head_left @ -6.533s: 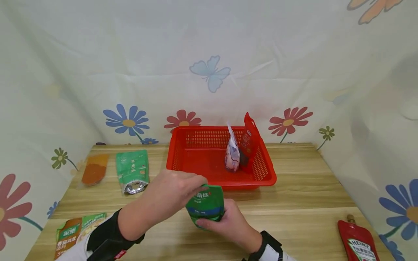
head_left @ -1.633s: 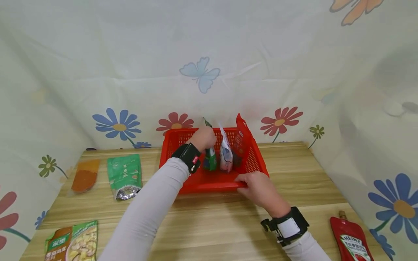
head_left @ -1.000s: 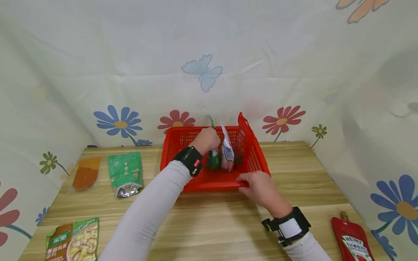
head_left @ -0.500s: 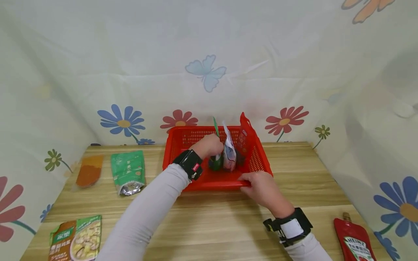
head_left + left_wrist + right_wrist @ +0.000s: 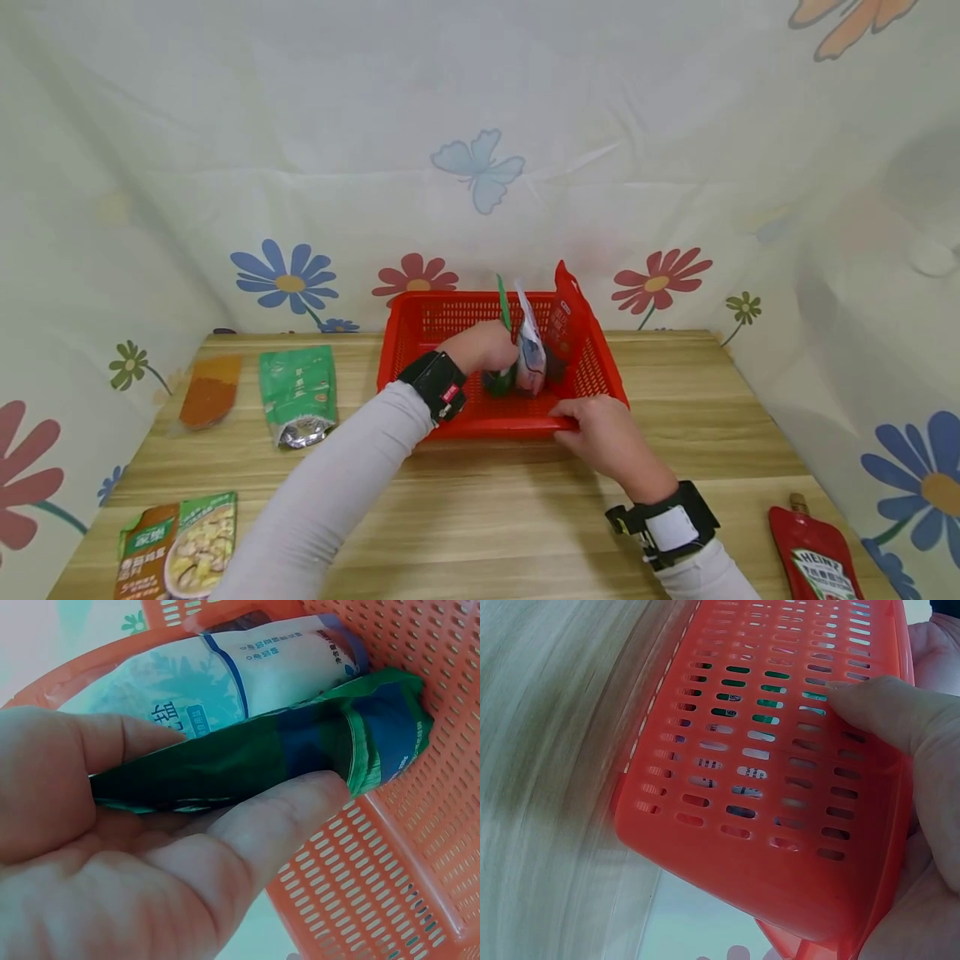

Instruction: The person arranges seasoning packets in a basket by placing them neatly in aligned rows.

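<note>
Inside the red plastic basket, my left hand grips a green salt bag with thumb and fingers on its two faces. The bag stands on edge, beside a white salt bag with blue print; part of it is hidden behind the hand in the head view. A red pouch stands farther right, against the basket's right side. My right hand holds the basket's front rim near the right corner, its thumb on the outer slotted wall.
To the basket's left lie a green foil pouch and a clear packet of orange-brown powder. A brown-and-green seasoning packet is at front left, a Heinz ketchup pouch at front right. A flowered curtain encloses the table.
The green bag has gone from in front of the basket into it. My right hand has let go of the bag and taken the rim; my left has shifted the bag right, toward the white one.
</note>
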The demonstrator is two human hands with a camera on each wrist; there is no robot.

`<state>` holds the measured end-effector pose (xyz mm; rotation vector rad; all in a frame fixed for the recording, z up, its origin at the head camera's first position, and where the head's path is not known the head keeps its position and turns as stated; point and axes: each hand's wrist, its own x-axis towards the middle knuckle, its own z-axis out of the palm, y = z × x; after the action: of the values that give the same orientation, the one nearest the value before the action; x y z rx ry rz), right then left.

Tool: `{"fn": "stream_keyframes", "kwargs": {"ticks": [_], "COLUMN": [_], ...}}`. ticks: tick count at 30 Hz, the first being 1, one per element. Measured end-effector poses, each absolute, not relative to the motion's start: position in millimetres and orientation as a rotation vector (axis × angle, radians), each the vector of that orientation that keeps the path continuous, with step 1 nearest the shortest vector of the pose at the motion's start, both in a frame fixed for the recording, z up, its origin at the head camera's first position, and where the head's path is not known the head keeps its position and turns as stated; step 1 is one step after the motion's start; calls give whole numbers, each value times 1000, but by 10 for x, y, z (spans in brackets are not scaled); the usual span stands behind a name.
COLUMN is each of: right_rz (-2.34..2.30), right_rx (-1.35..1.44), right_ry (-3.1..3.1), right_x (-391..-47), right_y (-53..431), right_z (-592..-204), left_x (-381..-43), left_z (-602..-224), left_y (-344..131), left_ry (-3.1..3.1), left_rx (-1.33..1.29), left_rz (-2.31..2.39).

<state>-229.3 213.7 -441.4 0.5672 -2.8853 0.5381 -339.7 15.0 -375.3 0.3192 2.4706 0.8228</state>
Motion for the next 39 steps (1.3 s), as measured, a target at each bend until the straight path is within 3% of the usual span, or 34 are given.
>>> {"fn": "stream_keyframes", "kwargs": {"ticks": [19,30,39], "right_rz": [551,528,525], "right_rx": [562,569,577], "right_ry": [-2888,-2882,-2867], "right_x": [-2317,-2301,-2293], "right_y": [2123,2124,2156], "right_z": [-4472,-4468,-4463], "left_x": [-3372,-3384,-3403], "left_z": [-3668,-3405,-3665], "left_y": [-190,-1173,-1944], "left_ry": [2574,2777,2797], "left_rx": [483,482,292], "left_rz": [665,679,666]}}
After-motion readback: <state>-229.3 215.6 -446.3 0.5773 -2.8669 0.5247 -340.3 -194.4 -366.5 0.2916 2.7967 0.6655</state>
